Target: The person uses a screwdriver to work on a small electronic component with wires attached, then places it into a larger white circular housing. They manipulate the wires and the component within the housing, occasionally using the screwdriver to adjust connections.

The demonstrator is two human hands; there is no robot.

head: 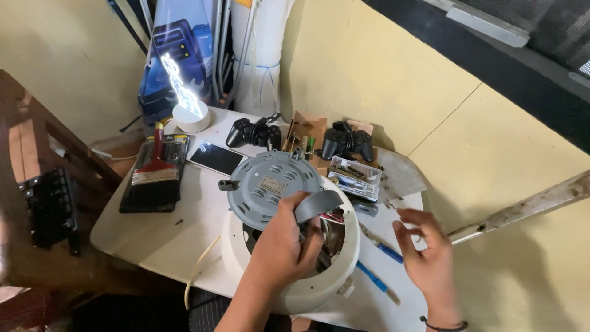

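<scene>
- Two hands at work over one upturned round appliance on a white table (153, 240).
- Left hand (284, 241): sits directly on top of the white appliance housing (307, 289), fingers curled and pinched round a curved grey strip (318, 205). Closed on it.
- Curved grey strip: long axis runs left-low to right-high, from the fingers toward the far right rim of the housing; its free end points right and away from the person. It lies over the opening where red wires (334, 216) show.
- Grey round base plate (273, 182): tilted up on the far-left side of the housing, touching its rim, vented face toward the camera. It lies just beyond the left hand.
- Right hand (424, 246): empty, fingers loosely spread and half curled, held off to the right of the housing, apart from it. It is the farther hand from the strip and plate.
- Blue-handled screwdriver (376, 281): on the table between the housing and the right hand, long axis diagonal, near that hand.
- Further items, well beyond: two black game controllers (253, 132), a small parts box (355, 177), a phone (215, 157), a wide paintbrush (153, 175).
</scene>
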